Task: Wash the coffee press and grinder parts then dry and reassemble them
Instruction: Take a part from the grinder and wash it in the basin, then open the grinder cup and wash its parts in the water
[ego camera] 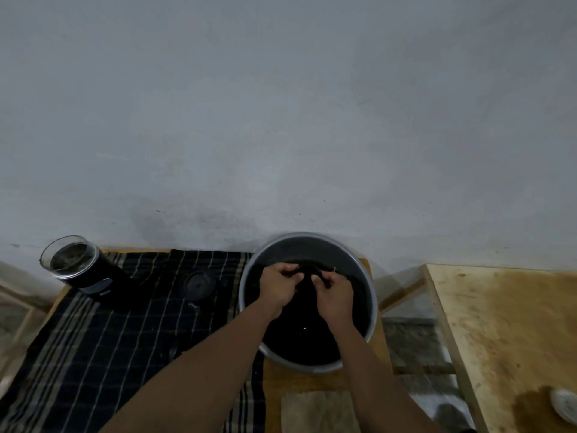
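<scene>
Reaching into the metal basin [373, 295] on the tabletop [312, 381], both hands met over dark water near its far wall. The left hand [279, 290] and right hand [334, 296] each had their fingers [293, 276] curled onto a dark part [307, 270], which lay between them at the waterline, largely hidden by knuckles. Well to the left, the grinder [78, 267] stood on a striped cloth [109, 332], with a round piece [198, 284] lying between it and the basin.

- We could read no text, brand, number or sign anywhere.
- We saw a pale patch [103, 284] on the dark grinder [83, 270], too blurred to read.
</scene>
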Demonstrator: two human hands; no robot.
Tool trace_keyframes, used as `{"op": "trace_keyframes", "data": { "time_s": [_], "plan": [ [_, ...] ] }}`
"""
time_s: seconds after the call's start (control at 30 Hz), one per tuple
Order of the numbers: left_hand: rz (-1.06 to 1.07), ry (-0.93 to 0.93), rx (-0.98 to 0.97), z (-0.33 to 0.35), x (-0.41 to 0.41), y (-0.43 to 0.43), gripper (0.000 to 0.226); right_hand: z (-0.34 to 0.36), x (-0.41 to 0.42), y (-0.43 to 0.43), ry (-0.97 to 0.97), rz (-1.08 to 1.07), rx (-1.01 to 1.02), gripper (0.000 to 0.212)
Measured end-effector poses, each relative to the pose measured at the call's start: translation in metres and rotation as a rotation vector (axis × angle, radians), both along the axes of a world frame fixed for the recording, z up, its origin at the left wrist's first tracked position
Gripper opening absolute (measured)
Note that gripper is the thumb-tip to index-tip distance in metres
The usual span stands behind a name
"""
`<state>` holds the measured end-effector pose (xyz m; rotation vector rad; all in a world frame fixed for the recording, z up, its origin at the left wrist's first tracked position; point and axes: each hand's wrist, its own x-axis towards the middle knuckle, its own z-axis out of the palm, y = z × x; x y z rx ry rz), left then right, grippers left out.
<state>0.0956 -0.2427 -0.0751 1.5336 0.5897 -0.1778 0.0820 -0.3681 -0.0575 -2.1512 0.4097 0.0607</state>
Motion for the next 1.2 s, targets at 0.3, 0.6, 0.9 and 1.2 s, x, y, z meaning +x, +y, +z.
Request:
{"op": "trace_keyframes", "data": {
  "time_s": [0.3,0.6,0.9,1.2],
  "plan": [
    [-0.133,-0.047,0.101,0.005,-0.011,0.005,0.017,0.000,-0.007,-0.006,0.024,0.081,-0.100,0.019],
    [-0.038,-0.185,-0.163,0.083,-0.045,0.109,0.010,0.055,-0.016,0.071,-0.137,0.211,0.072,0.036],
    [0.246,-0.134,-0.102,0.086,-0.127,0.267,0.003,0.081,-0.051,0.241,0.016,0.573,0.071,0.017],
    [0.396,0.270,0.217,-0.010,-0.176,0.319,0.010,0.017,-0.087,0.316,0.615,0.661,0.122,0.011]
  ]
}}
